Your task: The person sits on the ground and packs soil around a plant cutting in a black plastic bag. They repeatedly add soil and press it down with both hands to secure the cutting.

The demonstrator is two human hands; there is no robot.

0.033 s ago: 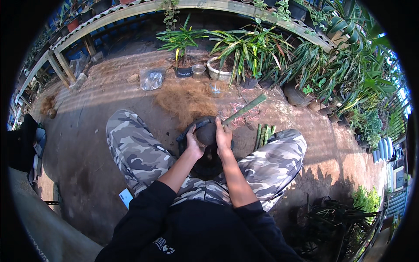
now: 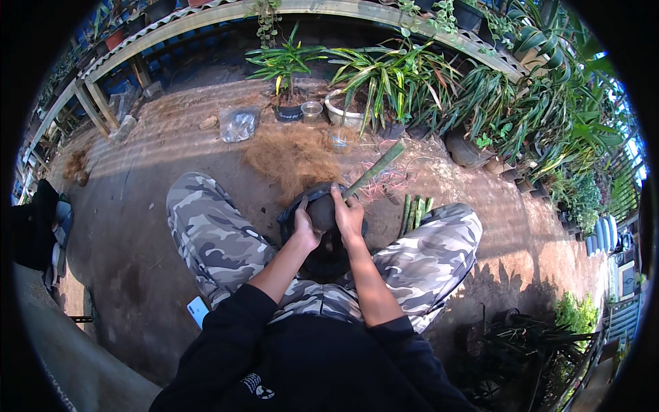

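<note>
Between my two hands is a dark, rounded ball of soil (image 2: 321, 211), held over a black plastic bag or pot (image 2: 326, 264) between my legs. My left hand (image 2: 306, 226) is cupped round the ball's left side. On the other side, my right hand (image 2: 349, 214) presses against the ball and also grips a thick green stalk (image 2: 376, 169), which slants up and away to the right. Whether the stalk's lower end touches the soil is hidden by my fingers. Several cut green stalk pieces (image 2: 415, 211) lie on the ground by my right knee.
Brown coconut-like fibre (image 2: 292, 159) lies heaped just beyond the bag. Pink strings (image 2: 384, 180) are scattered to its right. Farther off stand a clear plastic bag (image 2: 239, 124), a clear cup (image 2: 311, 110) and potted plants (image 2: 347, 117). A phone (image 2: 198, 310) lies beside my left thigh.
The green stalk has swung left and slightly lower at its far end. My right hand has shifted a little left, its fingers farther over the soil ball. My left hand stays nearly still.
</note>
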